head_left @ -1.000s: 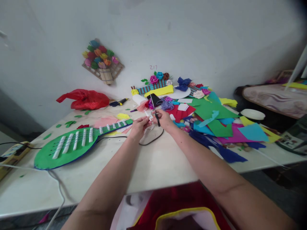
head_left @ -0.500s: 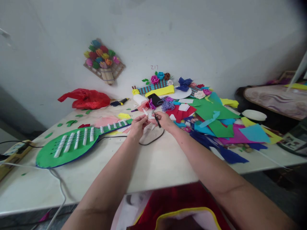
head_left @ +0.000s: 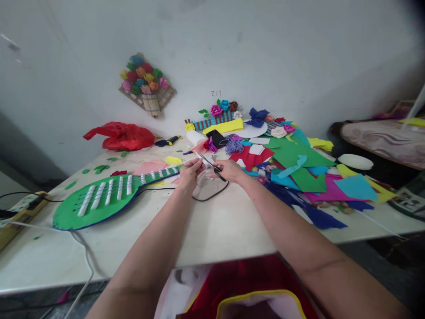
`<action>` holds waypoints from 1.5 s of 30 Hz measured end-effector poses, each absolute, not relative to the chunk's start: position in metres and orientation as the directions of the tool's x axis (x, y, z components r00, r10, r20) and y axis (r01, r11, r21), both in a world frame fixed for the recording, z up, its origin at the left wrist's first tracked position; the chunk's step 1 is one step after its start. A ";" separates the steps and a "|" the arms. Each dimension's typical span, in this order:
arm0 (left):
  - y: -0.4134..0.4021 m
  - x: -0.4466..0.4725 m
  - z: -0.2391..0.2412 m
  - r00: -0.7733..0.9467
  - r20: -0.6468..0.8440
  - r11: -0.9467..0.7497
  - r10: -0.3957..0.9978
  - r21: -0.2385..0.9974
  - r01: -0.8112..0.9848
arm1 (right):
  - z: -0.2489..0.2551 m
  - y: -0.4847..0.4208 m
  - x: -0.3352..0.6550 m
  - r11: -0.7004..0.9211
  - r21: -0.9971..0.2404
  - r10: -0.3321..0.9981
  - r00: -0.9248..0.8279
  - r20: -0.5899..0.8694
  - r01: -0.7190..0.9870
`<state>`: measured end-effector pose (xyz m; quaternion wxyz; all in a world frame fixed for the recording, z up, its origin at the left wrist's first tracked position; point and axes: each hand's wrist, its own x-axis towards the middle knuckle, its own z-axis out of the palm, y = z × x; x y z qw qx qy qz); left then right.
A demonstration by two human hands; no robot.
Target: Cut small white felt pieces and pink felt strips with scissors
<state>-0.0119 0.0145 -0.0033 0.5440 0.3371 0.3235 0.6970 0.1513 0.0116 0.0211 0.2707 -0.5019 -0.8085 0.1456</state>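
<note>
Black-handled scissors (head_left: 217,170) are gripped in my right hand (head_left: 232,172), their blades angled up and left over my left fingertips. My left hand (head_left: 191,172) is closed in a pinch on a small white strip (head_left: 198,160), which looks like paper. The blades lie across or very close to this strip; whether they touch it I cannot tell. Just left of my left hand is the neck of a green guitar-shaped craft (head_left: 99,195) with white rolled bars on it. A black cable (head_left: 212,197) curves on the table below both hands.
Coloured paper sheets (head_left: 295,153) spread over the table's right side. A black phone (head_left: 216,139), purple yarn (head_left: 234,145) and paper flowers (head_left: 216,110) lie behind my hands. Back left are a red plastic bag (head_left: 128,136) and a cutter (head_left: 172,140). A power strip (head_left: 25,212) sits far left.
The scissors have swung from pointing nearly upright to slanting up-left, their blades now at the white strip by my left fingers. The view has shifted slightly.
</note>
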 end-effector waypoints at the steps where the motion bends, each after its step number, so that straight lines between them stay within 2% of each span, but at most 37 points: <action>1: 0.014 -0.012 -0.003 -0.185 0.123 -0.205 0.975 0.816 -0.540 | 0.021 0.012 0.152 0.453 -0.501 0.891 -0.352 0.287 0.738; 7: 0.015 -0.013 -0.005 -0.193 0.144 -0.228 0.971 0.805 -0.547 | 0.021 0.013 0.154 0.465 -0.428 0.884 -0.374 0.282 0.775; 15: 0.020 -0.017 -0.010 -0.199 0.176 -0.259 0.964 0.795 -0.549 | 0.023 0.010 0.153 0.484 -0.271 0.852 -0.378 0.361 0.832; 19: 0.019 -0.017 -0.010 -0.195 0.198 -0.274 0.961 0.785 -0.556 | 0.025 0.009 0.154 0.498 -0.231 0.838 -0.395 0.377 0.836; 28: 0.019 -0.017 -0.009 -0.162 0.231 -0.282 0.959 0.786 -0.550 | 0.025 0.008 0.153 0.508 -0.219 0.831 -0.406 0.380 0.833; 36: 0.017 -0.018 -0.009 -0.143 0.225 -0.266 0.964 0.794 -0.546 | 0.025 0.008 0.154 0.498 -0.288 0.854 -0.404 0.329 0.818; 45: 0.016 -0.017 -0.008 -0.141 0.222 -0.263 0.965 0.803 -0.535 | 0.025 0.009 0.153 0.500 -0.308 0.854 -0.401 0.333 0.809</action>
